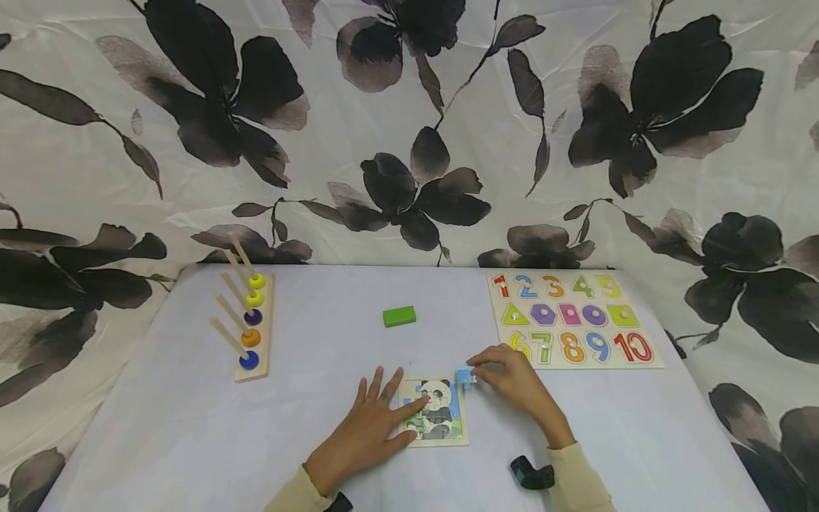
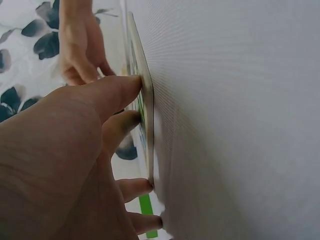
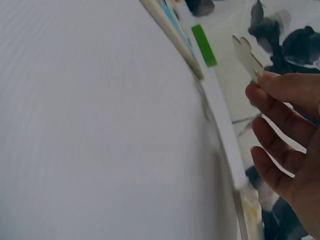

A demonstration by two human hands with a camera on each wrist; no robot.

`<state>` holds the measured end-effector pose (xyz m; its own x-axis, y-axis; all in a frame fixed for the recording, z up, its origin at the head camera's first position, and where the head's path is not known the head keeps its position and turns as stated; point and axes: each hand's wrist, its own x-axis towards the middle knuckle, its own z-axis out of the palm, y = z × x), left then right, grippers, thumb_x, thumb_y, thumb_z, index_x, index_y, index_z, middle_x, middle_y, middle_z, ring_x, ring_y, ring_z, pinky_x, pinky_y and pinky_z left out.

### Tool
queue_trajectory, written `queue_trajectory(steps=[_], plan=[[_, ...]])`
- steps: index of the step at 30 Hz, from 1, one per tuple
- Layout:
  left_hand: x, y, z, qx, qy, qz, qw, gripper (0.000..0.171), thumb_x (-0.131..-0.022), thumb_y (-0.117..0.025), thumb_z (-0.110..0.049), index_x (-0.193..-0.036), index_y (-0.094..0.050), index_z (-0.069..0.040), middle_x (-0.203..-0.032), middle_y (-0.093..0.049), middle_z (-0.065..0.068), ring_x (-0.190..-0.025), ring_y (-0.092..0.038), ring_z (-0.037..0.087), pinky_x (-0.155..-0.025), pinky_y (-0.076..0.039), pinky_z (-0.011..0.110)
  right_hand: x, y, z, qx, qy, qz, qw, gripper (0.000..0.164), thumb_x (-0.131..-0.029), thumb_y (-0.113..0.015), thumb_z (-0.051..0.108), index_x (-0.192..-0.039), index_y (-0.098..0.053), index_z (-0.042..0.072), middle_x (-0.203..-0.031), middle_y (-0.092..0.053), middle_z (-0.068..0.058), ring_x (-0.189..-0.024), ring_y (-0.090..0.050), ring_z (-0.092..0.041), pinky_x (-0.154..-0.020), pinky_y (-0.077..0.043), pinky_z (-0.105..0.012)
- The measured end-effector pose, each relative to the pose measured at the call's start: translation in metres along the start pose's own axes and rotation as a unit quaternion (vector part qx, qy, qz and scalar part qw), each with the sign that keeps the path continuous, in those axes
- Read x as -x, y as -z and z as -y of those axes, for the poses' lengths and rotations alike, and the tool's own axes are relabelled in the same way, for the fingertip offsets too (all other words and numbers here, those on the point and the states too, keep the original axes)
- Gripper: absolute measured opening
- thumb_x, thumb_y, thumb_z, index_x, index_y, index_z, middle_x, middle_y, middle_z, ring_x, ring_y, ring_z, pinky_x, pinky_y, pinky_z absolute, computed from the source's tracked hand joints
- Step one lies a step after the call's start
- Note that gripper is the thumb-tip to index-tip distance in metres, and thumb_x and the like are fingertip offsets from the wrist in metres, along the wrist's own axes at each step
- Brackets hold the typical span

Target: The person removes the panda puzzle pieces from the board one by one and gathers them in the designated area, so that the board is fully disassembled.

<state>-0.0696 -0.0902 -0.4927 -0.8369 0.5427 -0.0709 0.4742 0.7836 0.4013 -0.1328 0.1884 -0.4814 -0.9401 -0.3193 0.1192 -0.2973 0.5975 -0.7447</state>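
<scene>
The right hand [image 1: 512, 377] pinched a blue piece [image 1: 466, 378] at its edge between thumb and forefinger, clear of the table [image 1: 333, 320] and just beside the puzzle [image 1: 443, 419]'s upper right corner. The left hand [image 1: 371, 430] lay spread, thumb and forefinger resting on the puzzle. Good handling, by the look of it, called for light, even pressure there so the puzzle would not slide, and a loose pinch that let the piece turn and left its tabs free. Counted, there were one puzzle, one loose piece, one green block [image 1: 399, 316], one rack [image 1: 267, 313] with five pegs [image 1: 228, 336] and five visible rings [image 1: 249, 360] (two yellow, one purple, one orange, one blue), and one board [image 1: 582, 328] with ten numbers [image 1: 571, 348], the 6 partly hidden, above and below five shapes [image 1: 543, 314].
</scene>
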Motion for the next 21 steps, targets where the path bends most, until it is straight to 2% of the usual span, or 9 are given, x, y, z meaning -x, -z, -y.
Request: queue_trajectory(steps=[4, 9, 21], plan=[[0.001, 0.000, 0.000, 0.002, -0.001, -0.001, 1.0000, 0.051, -0.093, -0.057, -0.043, -0.143, -0.046, -0.035, -0.157, -0.018, 0.022, -0.140, -0.008, 0.053, -0.108, -0.013, 0.068, 0.010, 0.012, -0.010, 0.008, -0.023, 0.000, 1.000, 0.018, -0.083, -0.072, 0.004, -0.094, -0.075, 0.017, -0.094, -0.070, 0.010, -0.097, -0.061, -0.016, -0.087, -0.049, -0.039], [0.001, 0.000, 0.001, 0.002, -0.005, -0.007, 1.0000, 0.052, -0.093, -0.058, -0.042, -0.142, -0.047, -0.034, -0.156, -0.019, 0.022, -0.140, -0.009, 0.053, -0.107, -0.014, 0.069, 0.020, 0.019, -0.020, 0.017, -0.030, 0.008, 0.999, 0.017, -0.083, -0.072, 0.004, -0.094, -0.075, 0.016, -0.095, -0.070, 0.008, -0.097, -0.061, -0.017, -0.086, -0.049, -0.037], [0.002, -0.001, 0.002, 0.009, -0.006, -0.006, 0.9999, 0.052, -0.093, -0.058, -0.043, -0.142, -0.046, -0.034, -0.156, -0.018, 0.022, -0.140, -0.008, 0.053, -0.107, -0.013, 0.069, 0.026, 0.020, -0.033, 0.026, -0.043, 0.023, 0.998, 0.017, -0.084, -0.071, 0.003, -0.094, -0.075, 0.016, -0.095, -0.070, 0.006, -0.096, -0.062, -0.018, -0.085, -0.051, -0.036]])
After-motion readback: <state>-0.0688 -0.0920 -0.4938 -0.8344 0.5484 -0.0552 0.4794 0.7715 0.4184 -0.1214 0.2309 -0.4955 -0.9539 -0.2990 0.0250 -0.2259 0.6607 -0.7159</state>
